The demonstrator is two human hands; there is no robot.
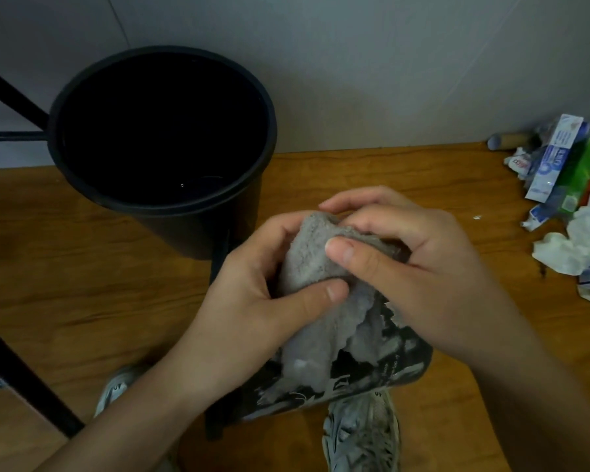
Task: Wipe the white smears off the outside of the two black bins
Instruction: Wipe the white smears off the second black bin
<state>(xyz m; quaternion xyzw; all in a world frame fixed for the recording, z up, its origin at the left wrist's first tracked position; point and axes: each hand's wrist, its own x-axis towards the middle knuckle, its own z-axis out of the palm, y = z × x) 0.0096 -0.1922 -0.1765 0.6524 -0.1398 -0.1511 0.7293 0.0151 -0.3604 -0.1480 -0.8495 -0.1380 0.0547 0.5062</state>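
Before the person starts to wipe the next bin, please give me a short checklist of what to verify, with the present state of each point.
1. Grey cloth in hand: ok, the left hand and the right hand both grip it.
2. Cloth folded into a pad: not ok, one end hangs loose.
3. Smeared bin within reach: ok, it lies directly under the hands, white smears visible.
4. Upright bin outside clean: cannot tell, its wall is in shadow.
5. Litter away from the work: ok, it lies apart on the right.

I see one upright black bin (171, 199) on the floor; a second smeared bin (389, 362) lies nearer me, grey cloth (314, 267) above it.
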